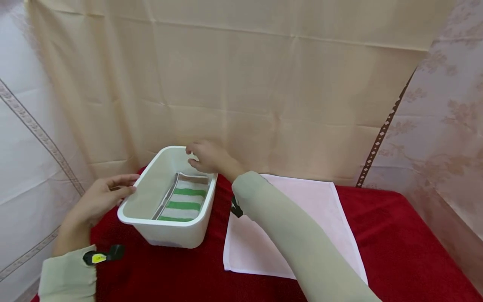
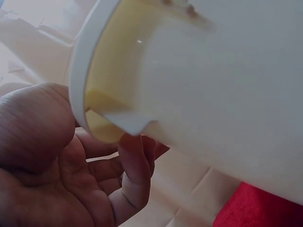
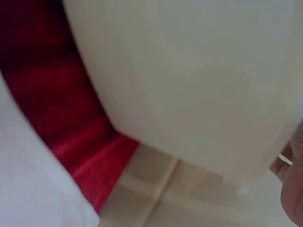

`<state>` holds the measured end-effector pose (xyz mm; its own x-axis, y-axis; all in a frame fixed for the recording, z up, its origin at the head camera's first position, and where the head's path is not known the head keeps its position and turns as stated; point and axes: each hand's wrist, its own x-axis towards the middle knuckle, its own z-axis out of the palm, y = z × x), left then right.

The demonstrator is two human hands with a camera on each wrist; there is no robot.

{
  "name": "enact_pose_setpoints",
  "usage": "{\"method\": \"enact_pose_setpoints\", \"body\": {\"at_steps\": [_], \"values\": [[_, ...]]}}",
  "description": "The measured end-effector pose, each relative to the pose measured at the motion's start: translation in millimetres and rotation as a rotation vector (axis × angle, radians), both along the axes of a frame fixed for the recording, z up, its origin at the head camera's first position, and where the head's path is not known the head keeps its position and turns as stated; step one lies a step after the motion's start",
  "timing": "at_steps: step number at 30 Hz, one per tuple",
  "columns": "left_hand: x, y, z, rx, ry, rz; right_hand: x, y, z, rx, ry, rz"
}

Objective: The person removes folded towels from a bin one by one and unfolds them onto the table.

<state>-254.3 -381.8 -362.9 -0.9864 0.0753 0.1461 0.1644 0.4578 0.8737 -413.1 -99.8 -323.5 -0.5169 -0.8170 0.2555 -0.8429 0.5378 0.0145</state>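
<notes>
Red cloth-covered surface [image 1: 392, 235] with a rectangular white plastic tub [image 1: 173, 234] on it, green-and-white striped cloth [image 1: 185, 204] lying inside. Left hand [image 1: 101, 196] at the left rim, right hand [image 1: 211, 156] bent over the far-right corner; can't tell if either's gripping.

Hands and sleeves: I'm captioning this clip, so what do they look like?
The left hand and right hand are ungloved. The left sleeve and right sleeve are plain, pale grey-green. A black band with a yellow patch circles the left cuff; a black piece shows at the right cuff, partly hidden.
</notes>
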Motion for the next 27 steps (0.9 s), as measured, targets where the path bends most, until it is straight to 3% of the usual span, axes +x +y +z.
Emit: {"method": "enact_pose_setpoints", "body": {"at_steps": [8,14,19,27], "values": [[10.8,-9.1,1.5,-0.005,-0.01,0.039,-11.3,-32.8,-6.4,0.128,-0.174,0.009],[17.7,-8.2,2.6,0.006,-0.021,0.041,-16.9,-38.4,-13.2,0.16,-0.277,0.014],[17.7,-5.0,5.6,-0.019,-0.016,0.042,-19.2,-40.9,-12.4,0.182,-0.32,0.018],[14.8,-1.5,3.6,0.021,-0.026,0.023,-20.5,-42.1,-17.7,0.247,-0.391,-0.062]]}}
